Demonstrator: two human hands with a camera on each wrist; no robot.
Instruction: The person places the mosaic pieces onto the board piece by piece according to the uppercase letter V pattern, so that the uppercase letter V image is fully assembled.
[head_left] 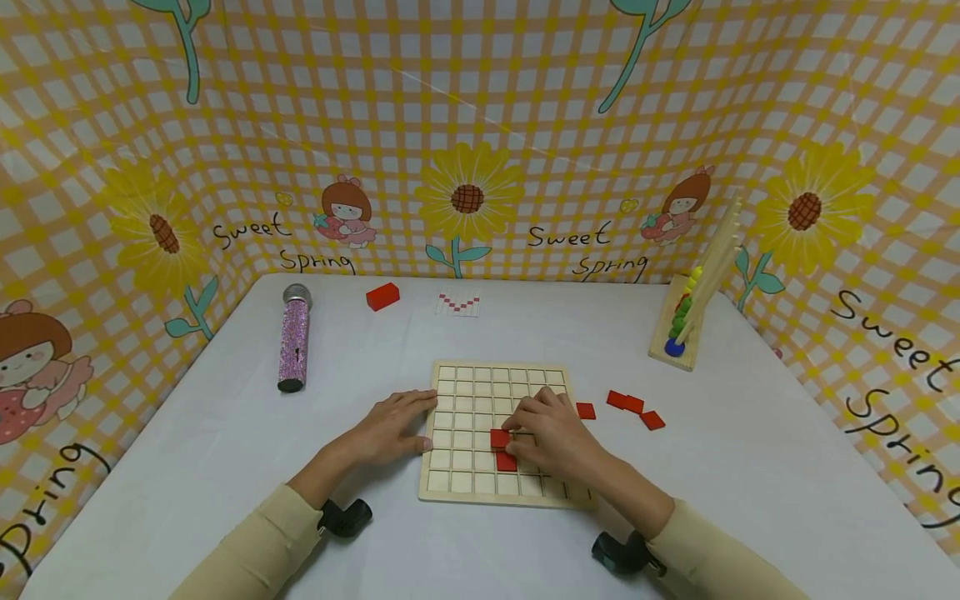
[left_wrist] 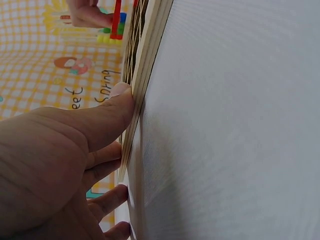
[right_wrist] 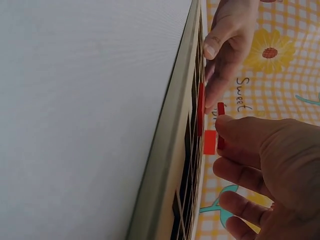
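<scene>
A square wooden grid board (head_left: 461, 433) lies on the white table. My left hand (head_left: 393, 427) rests against its left edge, thumb and fingers fairly straight; the left wrist view shows the thumb (left_wrist: 112, 112) touching the rim. Over the board, my right hand (head_left: 553, 437) pinches a red square tile (head_left: 498, 439) between thumb and fingers. In the right wrist view this tile (right_wrist: 221, 108) stands edge-on, held just off the grid. Another red tile (head_left: 507, 462) sits in the grid below it, partly covered by the held one. The right hand hides some of the board's cells.
Several loose red tiles (head_left: 652, 420) lie right of the board, one red tile (head_left: 586, 411) close to its edge. Farther back are a pink glittery microphone (head_left: 294, 342), a red block (head_left: 383, 297), a pattern card (head_left: 458, 302) and a wooden stand with coloured beads (head_left: 686, 321).
</scene>
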